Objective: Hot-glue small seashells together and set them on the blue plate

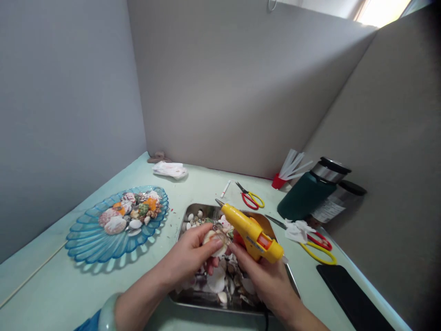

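Between the thumb and fingers of my left hand [193,248] is a pale scallop shell [214,242] with a small metal ring at its top. My right hand [263,273] is closed round the handle of a yellow hot glue gun [250,230], whose nozzle points up and to the left. The fingertips of my right hand reach close to the shell's right edge; whether they touch it I cannot tell. Below both hands lies a metal tray [179,301] of loose shells, partly hidden by them.
At left stands a blue scalloped plate [93,232] holding colourful shells. Red-and-yellow scissors [253,200] lie behind the tray, a second pair [319,248] to its right. Farther right are a red cup [278,181] of glue sticks, a green bottle [306,195] and a black phone-like slab [351,296].
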Demonstrator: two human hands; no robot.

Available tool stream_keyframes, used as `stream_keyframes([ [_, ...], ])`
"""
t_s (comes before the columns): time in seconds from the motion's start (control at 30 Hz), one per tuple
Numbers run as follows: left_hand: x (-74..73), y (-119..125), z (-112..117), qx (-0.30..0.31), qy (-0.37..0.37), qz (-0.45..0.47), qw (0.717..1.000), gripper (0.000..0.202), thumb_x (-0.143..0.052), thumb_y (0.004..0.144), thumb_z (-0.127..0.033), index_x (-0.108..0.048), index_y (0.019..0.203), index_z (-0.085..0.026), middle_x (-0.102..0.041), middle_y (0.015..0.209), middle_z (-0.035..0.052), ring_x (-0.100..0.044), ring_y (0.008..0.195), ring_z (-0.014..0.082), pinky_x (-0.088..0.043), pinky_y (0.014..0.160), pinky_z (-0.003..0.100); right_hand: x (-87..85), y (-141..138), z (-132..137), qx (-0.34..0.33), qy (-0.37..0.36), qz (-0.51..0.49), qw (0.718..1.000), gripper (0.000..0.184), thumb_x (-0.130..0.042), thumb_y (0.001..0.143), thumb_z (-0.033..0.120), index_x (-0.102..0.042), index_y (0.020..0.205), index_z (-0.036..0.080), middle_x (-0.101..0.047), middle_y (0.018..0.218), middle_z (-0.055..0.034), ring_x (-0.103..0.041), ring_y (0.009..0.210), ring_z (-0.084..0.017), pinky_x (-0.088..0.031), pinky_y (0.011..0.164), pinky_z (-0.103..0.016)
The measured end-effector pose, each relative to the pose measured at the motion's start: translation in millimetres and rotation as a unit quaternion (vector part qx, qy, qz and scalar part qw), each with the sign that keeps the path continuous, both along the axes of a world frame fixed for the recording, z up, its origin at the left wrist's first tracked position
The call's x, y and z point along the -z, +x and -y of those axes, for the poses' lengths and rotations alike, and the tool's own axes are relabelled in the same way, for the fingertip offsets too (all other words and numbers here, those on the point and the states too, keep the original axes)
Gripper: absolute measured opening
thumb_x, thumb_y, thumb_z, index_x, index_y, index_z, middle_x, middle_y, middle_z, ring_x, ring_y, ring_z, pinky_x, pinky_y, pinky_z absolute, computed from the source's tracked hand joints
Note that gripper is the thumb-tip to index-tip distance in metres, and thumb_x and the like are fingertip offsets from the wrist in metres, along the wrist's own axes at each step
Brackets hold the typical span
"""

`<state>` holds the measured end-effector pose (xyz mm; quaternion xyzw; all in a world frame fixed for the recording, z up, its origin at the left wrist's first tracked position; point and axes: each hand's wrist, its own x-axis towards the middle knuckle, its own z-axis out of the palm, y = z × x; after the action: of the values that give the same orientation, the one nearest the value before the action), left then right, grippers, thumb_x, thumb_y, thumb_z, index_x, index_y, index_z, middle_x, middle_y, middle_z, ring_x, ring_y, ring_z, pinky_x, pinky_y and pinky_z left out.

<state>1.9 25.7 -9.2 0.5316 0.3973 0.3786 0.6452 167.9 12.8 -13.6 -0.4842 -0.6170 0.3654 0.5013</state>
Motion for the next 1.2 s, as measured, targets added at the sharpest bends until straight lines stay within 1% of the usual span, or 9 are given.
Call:
stream_keyframes([
  [0.07, 2.5, -1, 0, 0.021, 0.006, 0.005, 1.000, 0.023, -0.056, 0.082, -0.039, -0.048, 0.085, -0.018, -0.056, 0.057, -0.0055, -0.049, 0.044, 0.0072, -0.039, 0.043, 0.017, 0.2, 0, -1, 0.000, -0.016, -0.003, 1.000, 0.021, -0.066, 0.076, 0.033, -0.064, 0.089, 0.017, -0.069, 0.081, -0.0039, -0.065, 0.074, -0.021, -0.053, 0.068, -0.030],
  [0.2, 4.7, -2, 0, 0.074, 0.018, 0.029, 0.997, 0.020, -0.049, 0.087, -0.039, -0.047, 0.089, -0.019, -0.061, 0.060, -0.0021, -0.051, 0.042, 0.0095, -0.039, 0.041, 0.020, 0.1, 2, -1, -0.002, -0.047, -0.010, 0.999, 0.021, -0.066, 0.076, 0.035, -0.066, 0.086, 0.017, -0.069, 0.077, -0.0034, -0.065, 0.074, -0.022, -0.052, 0.071, -0.033],
  [0.27, 3.4, -3, 0, 0.083, 0.012, 0.031, 0.996, 0.020, -0.047, 0.088, -0.039, -0.046, 0.088, -0.019, -0.062, 0.059, -0.0016, -0.051, 0.041, 0.0102, -0.039, 0.041, 0.020, 0.4, 3, -1, -0.010, -0.051, -0.016, 0.999, 0.021, -0.066, 0.076, 0.035, -0.066, 0.087, 0.018, -0.069, 0.079, -0.0035, -0.065, 0.077, -0.022, -0.052, 0.074, -0.034],
  [0.4, 0.0, -2, 0, 0.080, 0.021, 0.018, 0.996, 0.023, -0.042, 0.090, -0.040, -0.047, 0.084, -0.018, -0.058, 0.049, -0.0034, -0.050, 0.038, 0.0097, -0.038, 0.041, 0.019, 2.4, 3, -2, -0.020, -0.065, -0.032, 0.997, 0.026, -0.067, 0.075, 0.036, -0.066, 0.094, 0.018, -0.070, 0.089, -0.0057, -0.065, 0.085, -0.024, -0.051, 0.080, -0.037],
  [0.5, -0.5, -2, 1, 0.073, 0.038, 0.019, 0.996, 0.023, -0.042, 0.090, -0.040, -0.048, 0.085, -0.018, -0.054, 0.046, -0.0051, -0.048, 0.038, 0.0093, -0.036, 0.041, 0.018, 3.8, 3, -3, -0.015, -0.088, -0.034, 0.995, 0.030, -0.067, 0.074, 0.038, -0.065, 0.096, 0.017, -0.071, 0.089, -0.0069, -0.065, 0.086, -0.026, -0.051, 0.080, -0.039],
  [0.6, -0.3, -2, 2, 0.071, 0.037, 0.021, 0.997, 0.023, -0.042, 0.090, -0.040, -0.049, 0.085, -0.019, -0.053, 0.046, -0.0055, -0.047, 0.039, 0.0101, -0.038, 0.043, 0.020, 4.4, 3, -3, -0.011, -0.096, -0.041, 0.994, 0.031, -0.068, 0.074, 0.038, -0.065, 0.097, 0.017, -0.071, 0.090, -0.0070, -0.065, 0.087, -0.027, -0.050, 0.080, -0.041],
  [0.8, -1.2, -2, 3, 0.057, 0.046, -0.007, 0.997, 0.025, -0.042, 0.090, -0.042, -0.050, 0.083, -0.019, -0.052, 0.045, -0.0056, -0.045, 0.038, 0.0097, -0.032, 0.042, 0.020, 3.4, 3, -2, -0.018, -0.109, -0.043, 0.993, 0.031, -0.068, 0.074, 0.037, -0.065, 0.097, 0.018, -0.071, 0.090, -0.0069, -0.065, 0.086, -0.027, -0.051, 0.078, -0.040],
  [0.97, -2.9, -1, 4, 0.050, 0.067, -0.025, 0.996, 0.026, -0.040, 0.091, -0.040, -0.051, 0.082, -0.018, -0.052, 0.045, -0.0054, -0.046, 0.040, 0.0103, -0.033, 0.045, 0.021, 3.0, 5, -2, -0.023, -0.107, -0.038, 0.993, 0.029, -0.067, 0.075, 0.036, -0.065, 0.098, 0.018, -0.070, 0.090, -0.0061, -0.065, 0.085, -0.025, -0.051, 0.078, -0.038],
  [1.2, -5.6, -3, 4, 0.058, 0.072, -0.038, 0.995, 0.027, -0.041, 0.090, -0.041, -0.050, 0.081, -0.018, -0.050, 0.044, -0.0062, -0.042, 0.038, 0.0096, -0.032, 0.042, 0.020, 6.3, 5, -2, -0.021, -0.111, -0.027, 0.993, 0.031, -0.066, 0.075, 0.038, -0.064, 0.099, 0.017, -0.071, 0.088, -0.0066, -0.065, 0.082, -0.025, -0.052, 0.075, -0.038],
])
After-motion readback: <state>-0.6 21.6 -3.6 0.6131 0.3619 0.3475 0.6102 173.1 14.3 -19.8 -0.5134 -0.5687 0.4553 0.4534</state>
